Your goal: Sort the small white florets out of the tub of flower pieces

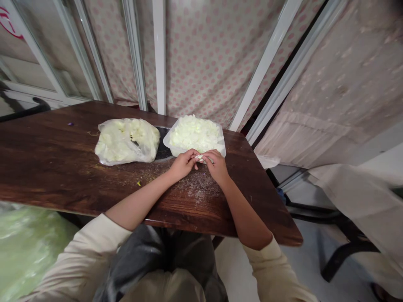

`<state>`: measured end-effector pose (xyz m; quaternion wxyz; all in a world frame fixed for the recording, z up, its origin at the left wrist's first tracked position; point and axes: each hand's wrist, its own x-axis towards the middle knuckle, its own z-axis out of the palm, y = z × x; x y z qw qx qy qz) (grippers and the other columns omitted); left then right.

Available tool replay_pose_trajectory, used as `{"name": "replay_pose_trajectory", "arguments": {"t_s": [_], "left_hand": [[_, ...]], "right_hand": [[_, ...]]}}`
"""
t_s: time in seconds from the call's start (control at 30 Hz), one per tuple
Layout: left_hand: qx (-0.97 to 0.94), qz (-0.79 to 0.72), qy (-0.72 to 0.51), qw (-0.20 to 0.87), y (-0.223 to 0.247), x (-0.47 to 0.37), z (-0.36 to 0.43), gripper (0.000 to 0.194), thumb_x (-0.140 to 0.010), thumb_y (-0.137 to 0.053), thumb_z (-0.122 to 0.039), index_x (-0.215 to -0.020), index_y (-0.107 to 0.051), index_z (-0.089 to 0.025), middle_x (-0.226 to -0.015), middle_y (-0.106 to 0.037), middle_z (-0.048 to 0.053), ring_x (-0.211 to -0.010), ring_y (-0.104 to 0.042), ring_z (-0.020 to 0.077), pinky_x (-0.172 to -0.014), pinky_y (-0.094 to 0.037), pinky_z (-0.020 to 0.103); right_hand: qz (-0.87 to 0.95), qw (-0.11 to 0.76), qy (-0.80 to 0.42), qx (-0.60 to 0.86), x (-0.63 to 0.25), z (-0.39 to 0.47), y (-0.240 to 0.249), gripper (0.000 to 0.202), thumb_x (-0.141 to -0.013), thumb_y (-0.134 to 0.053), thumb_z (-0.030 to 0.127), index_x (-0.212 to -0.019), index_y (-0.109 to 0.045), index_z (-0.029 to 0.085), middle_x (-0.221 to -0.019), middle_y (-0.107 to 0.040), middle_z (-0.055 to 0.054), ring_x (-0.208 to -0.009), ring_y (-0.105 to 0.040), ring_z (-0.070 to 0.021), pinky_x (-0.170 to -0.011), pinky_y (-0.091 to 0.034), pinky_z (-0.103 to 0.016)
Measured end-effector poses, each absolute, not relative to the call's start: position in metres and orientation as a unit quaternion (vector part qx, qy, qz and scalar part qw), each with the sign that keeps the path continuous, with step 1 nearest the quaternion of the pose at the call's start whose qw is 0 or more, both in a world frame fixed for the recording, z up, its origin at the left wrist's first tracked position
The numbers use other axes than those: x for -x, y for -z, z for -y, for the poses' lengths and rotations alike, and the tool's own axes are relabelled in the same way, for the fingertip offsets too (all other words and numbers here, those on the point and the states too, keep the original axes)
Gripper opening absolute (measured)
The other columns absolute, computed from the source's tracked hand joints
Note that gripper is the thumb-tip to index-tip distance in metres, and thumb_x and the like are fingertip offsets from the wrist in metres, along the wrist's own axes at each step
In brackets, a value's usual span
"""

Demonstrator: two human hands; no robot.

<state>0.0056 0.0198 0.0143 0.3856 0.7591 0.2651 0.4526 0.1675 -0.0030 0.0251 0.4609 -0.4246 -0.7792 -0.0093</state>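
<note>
My left hand [186, 163] and my right hand [215, 164] meet at the near edge of a white plastic tub. Their fingertips pinch a small white, petal-like piece [199, 157] between them; its exact kind is too small to make out. Heaped above its rim, the tub [171, 147] is full of pale white-green, petal-like pieces [195, 132]. To the left of it lies a clear plastic bag [126, 140] stuffed with similar cream-white pieces, a torn opening showing on its top.
The dark wooden table [56, 159] has pale crumbs [198, 188] scattered near my hands and a yellow-green bit [139, 183]. Behind the tub and bag is a dark flat object [163, 147]. A large green-tinted plastic bag [28, 251] stands at lower left. Dotted curtains [201, 54] hang behind.
</note>
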Motion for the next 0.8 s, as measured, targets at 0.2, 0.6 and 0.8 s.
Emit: {"name": "replay_pose_trajectory", "arguments": {"t_s": [0.2, 0.6, 0.8], "left_hand": [[-0.737, -0.266, -0.457, 0.421, -0.013, -0.008, -0.018, 0.033, -0.075, -0.062, -0.028, -0.099, -0.042, -0.018, -0.07, -0.06, -0.002, -0.057, -0.058, 0.0101, -0.056, -0.044, 0.022], [-0.749, -0.246, -0.424, 0.445, -0.021, -0.002, -0.019, 0.022, -0.073, -0.064, -0.028, -0.087, -0.052, -0.017, -0.063, -0.06, -0.003, -0.054, -0.059, 0.0108, -0.053, -0.045, 0.022], [-0.772, -0.255, -0.418, 0.405, -0.023, 0.002, -0.021, 0.012, -0.075, -0.06, -0.024, -0.084, -0.057, -0.016, -0.069, -0.061, -0.002, -0.052, -0.058, 0.0084, -0.052, -0.044, 0.02]], "right_hand": [[0.761, 0.478, 0.014, 0.438, -0.167, 0.004, -0.026, 0.017, -0.083, -0.053, 0.028, -0.072, -0.063, 0.021, -0.071, -0.061, -0.002, -0.075, -0.054, -0.0173, -0.069, -0.044, -0.031], [0.755, 0.477, -0.01, 0.45, -0.167, 0.007, -0.029, 0.026, -0.077, -0.058, 0.03, -0.056, -0.047, 0.02, -0.06, -0.05, 0.001, -0.064, -0.049, -0.014, -0.06, -0.039, -0.027], [0.713, 0.525, -0.06, 0.461, -0.167, 0.007, -0.027, 0.028, -0.07, -0.065, 0.035, -0.052, -0.05, 0.019, -0.056, -0.05, 0.003, -0.057, -0.048, -0.0117, -0.055, -0.039, -0.025]]}}
